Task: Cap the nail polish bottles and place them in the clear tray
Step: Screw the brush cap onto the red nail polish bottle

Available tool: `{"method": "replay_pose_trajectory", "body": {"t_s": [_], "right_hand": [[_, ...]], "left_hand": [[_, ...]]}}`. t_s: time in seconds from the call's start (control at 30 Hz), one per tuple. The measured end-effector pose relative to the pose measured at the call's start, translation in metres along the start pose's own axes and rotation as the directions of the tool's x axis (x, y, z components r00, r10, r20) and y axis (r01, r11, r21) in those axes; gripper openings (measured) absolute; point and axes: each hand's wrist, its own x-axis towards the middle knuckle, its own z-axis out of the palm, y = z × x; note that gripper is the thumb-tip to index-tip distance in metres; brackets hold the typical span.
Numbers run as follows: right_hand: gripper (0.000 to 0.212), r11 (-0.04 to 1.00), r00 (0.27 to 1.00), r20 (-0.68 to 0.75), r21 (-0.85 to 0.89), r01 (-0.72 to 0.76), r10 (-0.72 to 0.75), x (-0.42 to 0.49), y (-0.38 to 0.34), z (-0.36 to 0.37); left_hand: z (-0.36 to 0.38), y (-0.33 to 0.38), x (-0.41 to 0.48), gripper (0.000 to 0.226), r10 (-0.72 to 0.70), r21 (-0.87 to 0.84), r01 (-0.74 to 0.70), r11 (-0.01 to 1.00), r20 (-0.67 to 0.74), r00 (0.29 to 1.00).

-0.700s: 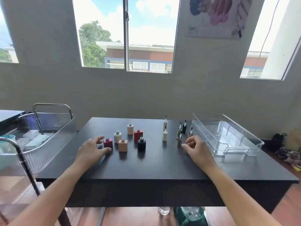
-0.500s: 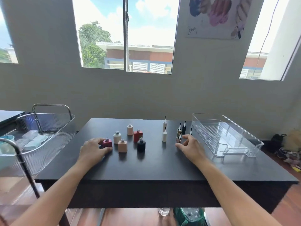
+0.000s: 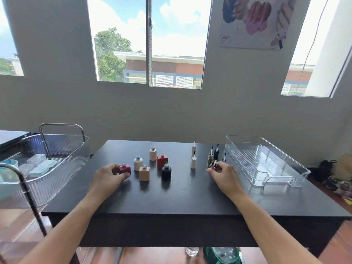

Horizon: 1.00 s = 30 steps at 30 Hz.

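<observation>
Several uncapped nail polish bottles stand in a cluster on the dark table [image 3: 190, 199]: a magenta square bottle [image 3: 125, 169], a white round one [image 3: 138, 163], a peach square one [image 3: 144, 173], a pale tall one [image 3: 153, 154], a red one [image 3: 162, 161] and a black one [image 3: 166, 171]. My left hand [image 3: 107, 177] grips the magenta bottle. Several brush caps stand upright to the right, among them two white caps [image 3: 193, 162]. My right hand [image 3: 223, 174] pinches a copper-coloured cap [image 3: 213, 165]. The clear tray [image 3: 266, 162] sits empty at the far right.
A metal cart with a ribbed clear basket [image 3: 57, 149] holding pale packets stands left of the table. Bags lie on the floor at the right [image 3: 337, 180]. A glass and a green object sit under the table's front edge.
My left hand closed around the magenta bottle. My right hand moved forward to the group of caps and pinched the copper-coloured one.
</observation>
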Motion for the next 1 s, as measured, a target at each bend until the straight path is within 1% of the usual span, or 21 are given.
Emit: {"method": "replay_pose_trajectory", "body": {"t_s": [0.1, 0.17, 0.3, 0.4, 0.43, 0.5, 0.57, 0.67, 0.73, 1.0], "right_hand": [[0.013, 0.990, 1.000, 0.004, 0.139, 0.030, -0.031, -0.013, -0.007, -0.007], [0.013, 0.976, 0.999, 0.008, 0.211, 0.043, -0.046, -0.021, -0.012, -0.011], [0.018, 0.909, 0.993, 0.089, 0.416, 0.028, -0.071, -0.036, -0.026, -0.013], [0.026, 0.844, 0.982, 0.136, 0.535, 0.037, -0.129, -0.045, -0.040, -0.013], [0.029, 0.832, 0.979, 0.133, 0.553, 0.055, -0.153, -0.048, -0.044, -0.013], [0.029, 0.813, 0.975, 0.114, 0.575, 0.092, -0.191, -0.054, -0.051, -0.013], [0.022, 0.796, 0.974, 0.093, 0.595, 0.112, -0.206, -0.057, -0.056, -0.013], [0.011, 0.791, 0.970, 0.062, 0.592, 0.154, -0.236, -0.060, -0.061, -0.010], [0.008, 0.795, 0.968, 0.055, 0.583, 0.169, -0.246, -0.061, -0.062, -0.009], [0.016, 0.813, 0.964, 0.065, 0.553, 0.181, -0.259, -0.061, -0.066, -0.007]], "left_hand": [[-0.009, 0.010, -0.014, 0.021, 0.035, -0.097, -0.041, 0.994, -0.059, 0.998], [-0.012, 0.020, -0.027, 0.021, 0.071, -0.158, -0.080, 0.984, -0.065, 0.995], [-0.005, 0.040, -0.049, 0.028, 0.141, -0.283, -0.136, 0.949, -0.003, 0.990], [0.005, 0.052, -0.060, 0.037, 0.185, -0.339, -0.157, 0.928, 0.053, 0.981], [0.009, 0.055, -0.063, 0.040, 0.208, -0.348, -0.170, 0.922, 0.073, 0.975], [0.017, 0.059, -0.068, 0.037, 0.242, -0.371, -0.191, 0.909, 0.096, 0.966], [0.024, 0.063, -0.071, 0.030, 0.248, -0.383, -0.193, 0.903, 0.097, 0.964], [0.030, 0.068, -0.071, 0.032, 0.254, -0.376, -0.202, 0.904, 0.094, 0.963], [0.032, 0.071, -0.071, 0.034, 0.258, -0.367, -0.208, 0.907, 0.092, 0.962], [0.033, 0.076, -0.071, 0.032, 0.282, -0.331, -0.242, 0.912, 0.077, 0.956]]}}
